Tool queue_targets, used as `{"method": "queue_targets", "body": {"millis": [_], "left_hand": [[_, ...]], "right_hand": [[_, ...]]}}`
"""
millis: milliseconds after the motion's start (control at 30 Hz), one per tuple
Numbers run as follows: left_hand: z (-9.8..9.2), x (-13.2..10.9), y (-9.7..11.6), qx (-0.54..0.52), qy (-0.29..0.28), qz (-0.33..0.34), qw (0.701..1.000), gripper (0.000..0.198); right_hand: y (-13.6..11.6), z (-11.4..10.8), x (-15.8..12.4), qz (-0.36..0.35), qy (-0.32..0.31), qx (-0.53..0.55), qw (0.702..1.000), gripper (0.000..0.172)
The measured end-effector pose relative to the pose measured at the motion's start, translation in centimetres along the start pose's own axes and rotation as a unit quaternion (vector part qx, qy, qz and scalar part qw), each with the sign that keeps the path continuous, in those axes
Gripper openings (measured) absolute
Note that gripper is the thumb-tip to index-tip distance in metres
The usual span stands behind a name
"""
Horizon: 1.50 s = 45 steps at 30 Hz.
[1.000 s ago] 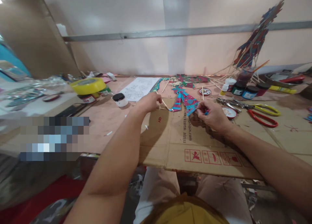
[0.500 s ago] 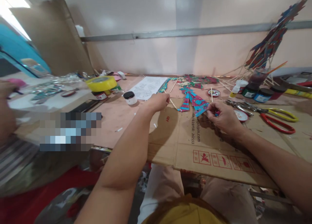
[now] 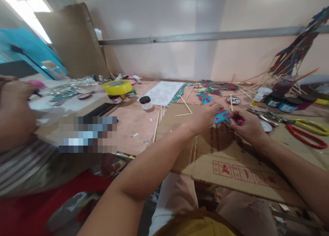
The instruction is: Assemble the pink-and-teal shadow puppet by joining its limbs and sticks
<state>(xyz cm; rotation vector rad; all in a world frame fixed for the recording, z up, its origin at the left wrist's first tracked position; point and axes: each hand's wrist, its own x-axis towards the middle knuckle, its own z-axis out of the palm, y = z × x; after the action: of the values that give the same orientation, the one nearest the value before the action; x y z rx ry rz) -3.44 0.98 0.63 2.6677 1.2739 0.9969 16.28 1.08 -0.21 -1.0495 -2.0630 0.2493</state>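
Note:
My right hand (image 3: 245,124) pinches a painted cut-out piece (image 3: 221,116), blue with pink-red patterns, over the cardboard sheet (image 3: 205,160). A small pink bit shows at its fingers. On the left side of that piece is my left hand (image 3: 203,119), its fingers closed at the piece's edge and partly hiding it. More of the blue cut-out (image 3: 205,97) shows just beyond the left hand. Thin wooden sticks (image 3: 186,104) lie to the left, and another stick (image 3: 231,102) stands by a small dish (image 3: 234,100) behind my right hand.
Red-and-yellow-handled cutters (image 3: 305,131) and pliers (image 3: 264,116) lie at right, below paint jars (image 3: 289,105). A black-lidded jar (image 3: 146,103), drawing sheet (image 3: 164,92) and yellow tape roll (image 3: 117,88) are at left. Another person's hand (image 3: 15,109) is at far left.
My left hand has moved right from beside the sticks to the painted piece. The right hand still holds the piece, which has turned. The view has shifted slightly left.

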Motion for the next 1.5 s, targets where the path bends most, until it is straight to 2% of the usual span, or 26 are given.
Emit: {"method": "queue_targets", "body": {"millis": [200,300,467,633,800,900,1200,1500], "left_hand": [[0.8,0.0,-0.3,0.014,0.019,0.041,0.999,0.021],[0.8,0.0,-0.2,0.004,0.061,0.069,0.996,0.022],[-0.1,-0.1,-0.4,-0.059,0.103,0.038,0.992,0.019],[-0.1,0.1,-0.5,-0.11,0.082,-0.02,0.99,0.015],[0.3,0.0,-0.5,-0.14,0.017,-0.041,0.989,0.018],[0.3,0.0,-0.6,-0.153,0.005,-0.052,0.987,0.018],[0.0,0.1,-0.2,-0.166,-0.024,-0.046,0.985,0.018],[0.0,0.2,-0.3,-0.166,-0.028,-0.032,0.985,0.018]], "right_hand": [[0.0,-0.1,0.1,0.005,0.004,-0.012,1.0,0.004],[0.1,-0.1,0.0,0.002,0.007,-0.015,1.0,0.005],[0.4,0.1,-0.1,-0.001,0.011,-0.014,1.0,0.004],[0.5,0.2,0.0,0.005,0.024,-0.013,1.0,0.003],[0.3,0.2,0.0,-0.007,0.016,0.007,1.0,0.005],[0.3,0.3,0.0,-0.009,0.02,0.01,1.0,0.005],[0.4,0.5,0.1,0.0,0.021,0.024,0.999,0.003],[0.3,0.3,0.1,0.004,0.019,0.034,0.999,0.004]]}}
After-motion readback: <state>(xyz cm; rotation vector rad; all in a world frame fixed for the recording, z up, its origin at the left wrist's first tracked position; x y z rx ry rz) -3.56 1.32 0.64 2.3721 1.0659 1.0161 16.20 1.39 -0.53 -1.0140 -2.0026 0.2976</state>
